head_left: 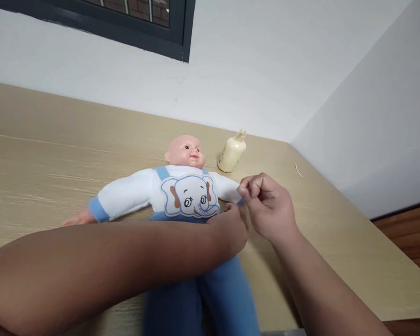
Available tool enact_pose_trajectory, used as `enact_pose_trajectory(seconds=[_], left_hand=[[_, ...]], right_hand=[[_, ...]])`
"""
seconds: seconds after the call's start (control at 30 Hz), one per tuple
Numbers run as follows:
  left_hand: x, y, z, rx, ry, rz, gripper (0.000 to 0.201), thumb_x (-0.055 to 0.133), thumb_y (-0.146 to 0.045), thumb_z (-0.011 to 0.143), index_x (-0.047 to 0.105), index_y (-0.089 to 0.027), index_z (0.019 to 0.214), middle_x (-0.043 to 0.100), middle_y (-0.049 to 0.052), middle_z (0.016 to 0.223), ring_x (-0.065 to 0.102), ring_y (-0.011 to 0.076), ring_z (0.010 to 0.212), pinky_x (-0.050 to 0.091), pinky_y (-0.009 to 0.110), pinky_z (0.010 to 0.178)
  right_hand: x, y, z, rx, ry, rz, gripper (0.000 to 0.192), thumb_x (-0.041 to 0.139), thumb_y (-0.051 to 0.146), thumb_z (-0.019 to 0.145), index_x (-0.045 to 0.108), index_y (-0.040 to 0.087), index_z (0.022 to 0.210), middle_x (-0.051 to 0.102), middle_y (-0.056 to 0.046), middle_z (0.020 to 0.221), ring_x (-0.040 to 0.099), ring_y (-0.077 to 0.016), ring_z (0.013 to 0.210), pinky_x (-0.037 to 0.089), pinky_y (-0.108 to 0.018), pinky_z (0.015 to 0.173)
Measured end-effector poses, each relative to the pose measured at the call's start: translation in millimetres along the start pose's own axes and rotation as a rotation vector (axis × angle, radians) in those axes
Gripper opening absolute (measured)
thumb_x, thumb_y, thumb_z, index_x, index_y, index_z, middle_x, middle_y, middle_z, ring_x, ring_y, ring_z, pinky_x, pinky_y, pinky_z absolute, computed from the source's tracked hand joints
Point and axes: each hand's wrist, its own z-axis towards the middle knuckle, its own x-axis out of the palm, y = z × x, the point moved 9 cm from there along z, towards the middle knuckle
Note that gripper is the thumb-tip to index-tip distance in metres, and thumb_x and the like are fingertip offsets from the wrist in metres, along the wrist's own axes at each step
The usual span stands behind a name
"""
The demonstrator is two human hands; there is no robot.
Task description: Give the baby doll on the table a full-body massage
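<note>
Doll [182, 196] supine, mid worktop [38, 158]. R hand [268, 207] fingers pinched on blue cuff [241, 201] at doll's right-side sleeve. L hand [229, 228] touching cuff; grip can't tell. Bottle [232, 153] far, just right of head.

No words, brands or numbers are showing anywhere — the doll [182, 186] is wearing only a cartoon elephant picture [190, 196], unlettered.
</note>
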Motion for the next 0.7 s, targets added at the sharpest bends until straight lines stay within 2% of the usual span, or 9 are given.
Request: enact_pose_trajectory(seconds=[0.07,0.13,0.27,0.43,0.7], left_hand=[[-5.1,-8,-4,0.112,0.072,0.073,0.013,0.068,-0.020,0.087,0.072,-0.010,0.094,0.072,0.013,0.096,0.067,0.0266,0.090,0.054,0.046,0.082],[-10.6,-13,-8,0.208,0.132,0.164,0.010,0.064,-0.014,0.085,0.073,-0.010,0.084,0.072,0.016,0.086,0.066,0.0290,0.082,0.049,0.046,0.073],[-19.5,-9,-14,0.254,0.181,0.254,0.019,0.055,-0.016,0.091,0.074,-0.013,0.090,0.072,0.015,0.086,0.065,0.0279,0.077,0.044,0.042,0.065],[-28.9,4,-20,0.228,0.099,0.213,0.014,0.056,-0.020,0.091,0.070,-0.016,0.091,0.069,0.012,0.085,0.063,0.0264,0.075,0.042,0.041,0.063],[-40.7,21,-24,0.187,0.013,0.117,0.012,0.052,-0.015,0.088,0.060,-0.019,0.081,0.062,0.007,0.075,0.060,0.0255,0.069,0.037,0.039,0.061]], right_hand=[[-22,-24,11,0.053,-0.099,-0.082,0.023,0.067,0.022,0.082,0.045,0.023,0.074,0.064,-0.001,0.086,0.055,-0.0144,0.072,0.045,-0.030,0.066],[-42,-51,20,0.133,-0.154,-0.144,0.018,0.069,0.025,0.079,0.051,0.023,0.079,0.063,0.000,0.083,0.055,-0.0143,0.070,0.044,-0.030,0.065],[-71,-101,30,0.293,-0.206,-0.167,0.021,0.073,0.031,0.074,0.059,0.021,0.086,0.060,0.002,0.074,0.053,-0.0131,0.065,0.041,-0.028,0.063],[-98,-145,28,0.438,-0.303,-0.060,0.032,0.077,0.033,0.065,0.063,0.021,0.091,0.066,0.000,0.079,0.054,-0.0128,0.063,0.040,-0.027,0.059],[-119,-184,23,0.506,-0.375,-0.003,0.034,0.076,0.037,0.063,0.064,0.021,0.090,0.066,0.001,0.073,0.047,-0.0101,0.054,0.039,-0.025,0.052]])
